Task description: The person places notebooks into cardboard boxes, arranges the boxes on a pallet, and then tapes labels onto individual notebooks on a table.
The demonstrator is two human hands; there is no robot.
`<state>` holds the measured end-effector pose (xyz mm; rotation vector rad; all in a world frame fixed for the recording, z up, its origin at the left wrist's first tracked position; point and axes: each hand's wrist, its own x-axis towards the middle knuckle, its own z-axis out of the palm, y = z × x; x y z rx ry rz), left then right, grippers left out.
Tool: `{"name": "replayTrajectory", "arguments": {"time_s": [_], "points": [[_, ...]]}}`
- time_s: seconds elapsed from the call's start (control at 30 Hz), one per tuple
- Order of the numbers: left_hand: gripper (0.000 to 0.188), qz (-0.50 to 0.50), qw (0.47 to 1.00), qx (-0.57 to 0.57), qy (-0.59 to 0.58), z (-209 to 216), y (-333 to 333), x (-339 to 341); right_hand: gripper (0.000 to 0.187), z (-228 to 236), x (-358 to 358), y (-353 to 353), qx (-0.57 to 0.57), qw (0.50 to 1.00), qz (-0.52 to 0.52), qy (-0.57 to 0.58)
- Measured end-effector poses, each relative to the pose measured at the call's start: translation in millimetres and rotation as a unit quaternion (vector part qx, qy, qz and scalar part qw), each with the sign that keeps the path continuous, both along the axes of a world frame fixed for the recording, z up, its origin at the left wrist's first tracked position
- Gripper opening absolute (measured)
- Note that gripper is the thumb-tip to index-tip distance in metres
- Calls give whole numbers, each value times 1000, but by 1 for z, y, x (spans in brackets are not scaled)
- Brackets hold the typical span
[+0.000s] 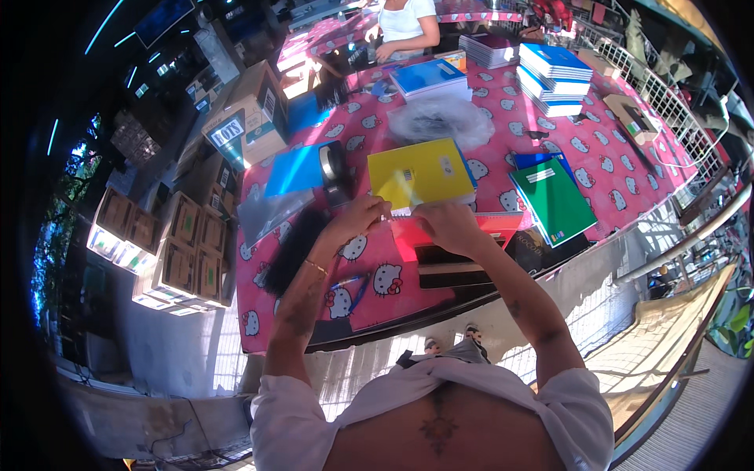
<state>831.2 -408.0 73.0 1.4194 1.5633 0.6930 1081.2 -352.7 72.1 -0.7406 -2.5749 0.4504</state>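
A yellow notebook (420,166) lies on top of a small stack with pale page edges, in front of me. Close to its near left corner, my left hand (363,217) is closed, thumb and fingers drawn together. My right hand (449,225) is curled at the middle of the same near edge, knuckles up. What either hand pinches, if anything, is too small or hidden to make out. Under my right hand, partly covered, lies a red spiral notebook (499,225) beside a dark box. A black tape dispenser (338,174) stands left of the yellow notebook.
Green notebooks (554,200) lie at right. Behind are stacks of blue notebooks (554,74) and crumpled clear plastic (440,122). A blue sheet (294,170), black bristles (297,250) and a pen (360,292) lie left. Cardboard boxes (247,114) stand left; another person (404,27) is across.
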Motion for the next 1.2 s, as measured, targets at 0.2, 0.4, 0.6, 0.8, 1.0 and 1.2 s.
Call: {"name": "replayTrajectory", "arguments": {"time_s": [0.2,0.4,0.6,0.8,1.0,1.2], "points": [[34,-126,991,-30,-41,-3,15,-18,20,1,2,-2,3,999,-7,35],[29,-145,984,-50,-89,-8,10,-41,18,-3,-8,-7,36,999,-6,40],[19,-83,979,177,51,8,-1,9,17,-7,2,4,57,996,-12,71],[19,-85,927,337,139,10,-10,21,16,-2,1,8,42,998,4,41],[21,-23,977,-114,-182,-2,12,-7,17,3,-1,9,46,996,37,61],[19,-65,998,-10,-11,6,22,-5,18,-1,2,12,14,998,36,41]]}}
